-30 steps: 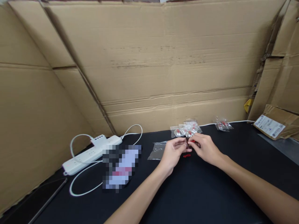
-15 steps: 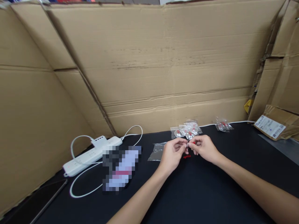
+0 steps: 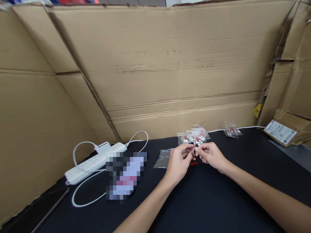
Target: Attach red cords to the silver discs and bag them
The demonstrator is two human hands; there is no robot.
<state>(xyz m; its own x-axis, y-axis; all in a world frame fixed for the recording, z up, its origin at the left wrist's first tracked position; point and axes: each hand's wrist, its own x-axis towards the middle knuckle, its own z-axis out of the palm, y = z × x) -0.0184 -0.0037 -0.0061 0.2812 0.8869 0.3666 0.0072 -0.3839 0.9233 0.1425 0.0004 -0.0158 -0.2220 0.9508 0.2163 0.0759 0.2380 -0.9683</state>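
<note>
My left hand and my right hand meet fingertip to fingertip above the black tabletop. Both are pinched on a small silvery ring-like piece held between them. A small red bit lies on the table just under the hands. Behind them sits a pile of small clear bags with red and silver parts. An empty clear bag lies left of my left hand.
Another small bag of parts lies at the back right beside a white cable. A white power strip with looped cable sits at the left, a dark tablet at the lower left. Cardboard walls enclose the table; a labelled carton rests right.
The red piece seen at my right fingertips earlier no longer shows. Both hands have stayed pinched together, shifting slightly left and towards me.
</note>
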